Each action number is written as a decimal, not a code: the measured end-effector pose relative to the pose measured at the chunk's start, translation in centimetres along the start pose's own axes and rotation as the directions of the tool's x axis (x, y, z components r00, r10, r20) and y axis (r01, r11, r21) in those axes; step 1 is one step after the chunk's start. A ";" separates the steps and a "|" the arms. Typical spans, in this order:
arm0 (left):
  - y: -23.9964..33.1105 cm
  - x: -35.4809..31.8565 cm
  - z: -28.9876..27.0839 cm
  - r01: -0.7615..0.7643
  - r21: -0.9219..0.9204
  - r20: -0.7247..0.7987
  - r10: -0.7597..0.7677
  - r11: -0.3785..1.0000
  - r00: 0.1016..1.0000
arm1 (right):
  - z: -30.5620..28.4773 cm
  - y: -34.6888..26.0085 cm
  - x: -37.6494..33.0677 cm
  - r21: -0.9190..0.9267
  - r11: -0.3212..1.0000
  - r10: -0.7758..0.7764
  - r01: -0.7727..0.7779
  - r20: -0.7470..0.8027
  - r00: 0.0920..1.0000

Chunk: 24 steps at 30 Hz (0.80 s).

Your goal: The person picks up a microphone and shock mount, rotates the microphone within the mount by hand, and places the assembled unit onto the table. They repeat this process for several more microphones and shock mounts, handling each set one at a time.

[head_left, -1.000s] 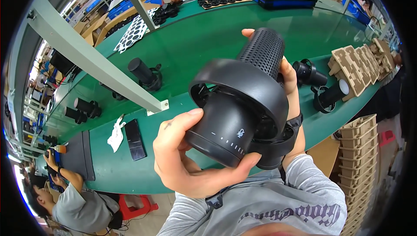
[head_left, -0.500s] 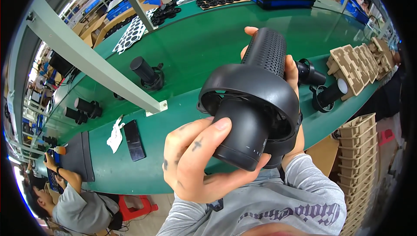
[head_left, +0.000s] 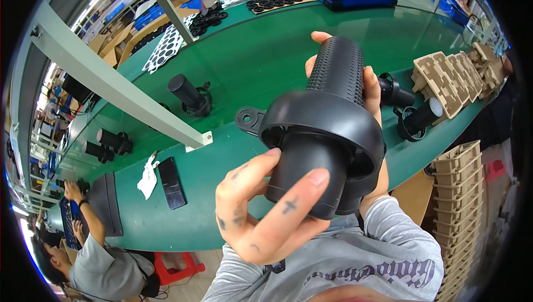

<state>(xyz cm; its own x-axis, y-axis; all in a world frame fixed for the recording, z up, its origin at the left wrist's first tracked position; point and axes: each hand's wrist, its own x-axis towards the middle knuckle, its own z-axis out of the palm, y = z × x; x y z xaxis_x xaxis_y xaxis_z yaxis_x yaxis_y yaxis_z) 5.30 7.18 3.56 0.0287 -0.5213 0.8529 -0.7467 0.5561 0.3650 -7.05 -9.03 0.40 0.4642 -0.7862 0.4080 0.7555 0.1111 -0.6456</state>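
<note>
- The black device [head_left: 325,135], a ringed part with a perforated cylindrical handle, is held in the air above the green desk [head_left: 266,52], close to the person's chest.
- The right hand [head_left: 371,88] grips the perforated handle; its fingers are clamped around it, which steadies the device from behind.
- The left hand [head_left: 266,213] supports the smooth lower barrel; thumb and index fingers [head_left: 300,191] are spread apart and press on the barrel, as if to turn it.
- Similar black units [head_left: 190,95] stand well apart on the desk; stacked pulp trays [head_left: 444,77] lie at the right.
- Compared with half a second ago, the left fingers have opened wider and slid lower on the barrel; the handle has stayed upright.
</note>
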 end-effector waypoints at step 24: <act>0.7 -0.1 1.2 -0.315 0.223 0.040 0.314 0.922 0.949 | -0.4 -0.5 0.1 0.098 0.995 0.011 -0.015 0.046 0.999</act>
<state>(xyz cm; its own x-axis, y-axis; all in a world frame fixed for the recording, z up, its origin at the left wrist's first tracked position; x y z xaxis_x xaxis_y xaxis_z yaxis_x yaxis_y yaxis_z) 4.01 6.83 3.25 -0.2340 -0.3458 0.9087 -0.8463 0.5325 -0.0154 -7.57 -9.37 0.49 0.4928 -0.7565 0.4300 0.7900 0.1819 -0.5855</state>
